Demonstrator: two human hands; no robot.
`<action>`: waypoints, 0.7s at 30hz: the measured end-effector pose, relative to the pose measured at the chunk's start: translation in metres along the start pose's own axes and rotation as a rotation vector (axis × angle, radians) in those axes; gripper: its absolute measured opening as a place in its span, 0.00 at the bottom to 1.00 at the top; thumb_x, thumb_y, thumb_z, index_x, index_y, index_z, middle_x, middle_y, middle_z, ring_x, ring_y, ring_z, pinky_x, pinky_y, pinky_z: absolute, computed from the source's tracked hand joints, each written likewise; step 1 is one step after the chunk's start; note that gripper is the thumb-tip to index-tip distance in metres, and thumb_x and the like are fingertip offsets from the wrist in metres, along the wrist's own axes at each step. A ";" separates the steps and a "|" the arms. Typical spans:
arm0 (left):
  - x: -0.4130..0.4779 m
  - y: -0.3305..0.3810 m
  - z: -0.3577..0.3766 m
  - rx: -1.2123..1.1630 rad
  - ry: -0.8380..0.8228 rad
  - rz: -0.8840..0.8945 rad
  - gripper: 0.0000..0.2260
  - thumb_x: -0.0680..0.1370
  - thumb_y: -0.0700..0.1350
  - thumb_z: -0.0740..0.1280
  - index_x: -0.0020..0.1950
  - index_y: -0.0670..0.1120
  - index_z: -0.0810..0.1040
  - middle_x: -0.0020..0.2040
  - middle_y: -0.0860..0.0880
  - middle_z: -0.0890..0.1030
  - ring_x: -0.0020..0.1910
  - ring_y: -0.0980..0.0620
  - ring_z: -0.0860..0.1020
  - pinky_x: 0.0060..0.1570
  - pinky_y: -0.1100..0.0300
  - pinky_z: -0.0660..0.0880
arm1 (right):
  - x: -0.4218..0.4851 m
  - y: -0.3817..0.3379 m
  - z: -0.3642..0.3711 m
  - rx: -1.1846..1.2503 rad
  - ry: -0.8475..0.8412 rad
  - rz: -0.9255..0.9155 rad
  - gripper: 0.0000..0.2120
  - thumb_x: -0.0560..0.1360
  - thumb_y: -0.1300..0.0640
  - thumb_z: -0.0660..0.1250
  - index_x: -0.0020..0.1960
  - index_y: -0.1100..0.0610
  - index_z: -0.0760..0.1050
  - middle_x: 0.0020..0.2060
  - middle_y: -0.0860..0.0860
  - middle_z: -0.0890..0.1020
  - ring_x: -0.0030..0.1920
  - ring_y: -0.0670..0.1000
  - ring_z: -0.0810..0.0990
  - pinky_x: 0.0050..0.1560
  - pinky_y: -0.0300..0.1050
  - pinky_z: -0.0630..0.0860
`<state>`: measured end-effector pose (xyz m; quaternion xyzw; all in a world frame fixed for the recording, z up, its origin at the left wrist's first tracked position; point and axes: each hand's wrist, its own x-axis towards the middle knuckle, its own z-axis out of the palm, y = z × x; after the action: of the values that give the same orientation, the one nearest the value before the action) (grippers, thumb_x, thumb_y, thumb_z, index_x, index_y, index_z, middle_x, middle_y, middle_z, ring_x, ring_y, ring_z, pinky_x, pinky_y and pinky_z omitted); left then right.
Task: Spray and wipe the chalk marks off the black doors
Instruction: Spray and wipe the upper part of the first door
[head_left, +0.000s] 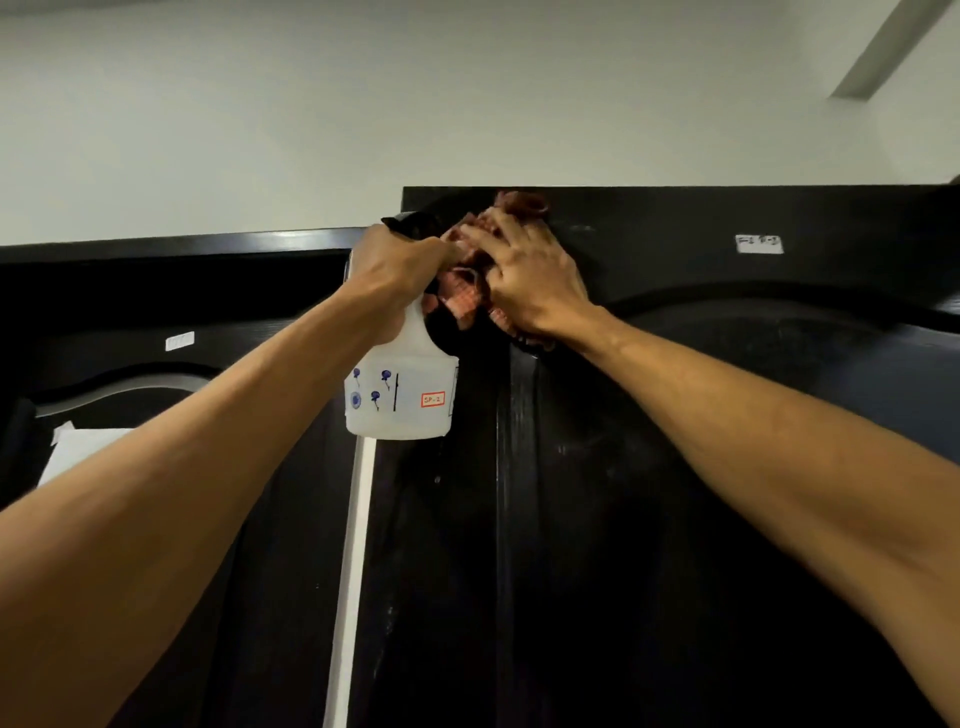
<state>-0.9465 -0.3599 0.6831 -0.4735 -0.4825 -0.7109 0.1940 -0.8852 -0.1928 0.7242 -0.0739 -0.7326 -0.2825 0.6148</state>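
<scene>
White spray bottle (400, 400) upright, sprayer uppermost

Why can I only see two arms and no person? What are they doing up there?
The camera sits on the person's head, so you see what they see: their own arms reaching up. The left hand grips a spray bottle by its neck. The right hand presses a checked cloth against the top of a black door. A second door stands to the left, and a white wall rises above both.
</scene>
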 end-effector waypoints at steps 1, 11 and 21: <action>-0.001 0.002 0.004 0.006 -0.017 0.002 0.09 0.78 0.44 0.76 0.55 0.41 0.83 0.43 0.43 0.85 0.33 0.53 0.82 0.29 0.59 0.81 | 0.001 0.022 -0.009 0.004 0.040 0.103 0.28 0.79 0.55 0.58 0.79 0.47 0.65 0.79 0.54 0.64 0.78 0.60 0.61 0.79 0.56 0.56; -0.016 0.012 0.058 0.027 -0.038 -0.014 0.16 0.78 0.48 0.76 0.62 0.41 0.81 0.47 0.43 0.86 0.36 0.54 0.83 0.29 0.62 0.77 | -0.030 0.071 -0.029 0.002 0.004 0.091 0.28 0.80 0.54 0.58 0.81 0.47 0.62 0.81 0.54 0.61 0.80 0.58 0.57 0.81 0.56 0.52; -0.049 0.012 0.113 0.018 -0.042 -0.020 0.20 0.78 0.49 0.77 0.67 0.44 0.78 0.51 0.45 0.84 0.39 0.53 0.83 0.29 0.63 0.77 | -0.097 0.105 -0.037 0.009 0.041 0.018 0.30 0.77 0.59 0.62 0.79 0.51 0.65 0.80 0.58 0.62 0.80 0.62 0.57 0.80 0.59 0.55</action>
<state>-0.8597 -0.2763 0.6570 -0.4818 -0.4977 -0.6982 0.1811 -0.7827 -0.1007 0.6695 -0.0721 -0.7205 -0.2751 0.6324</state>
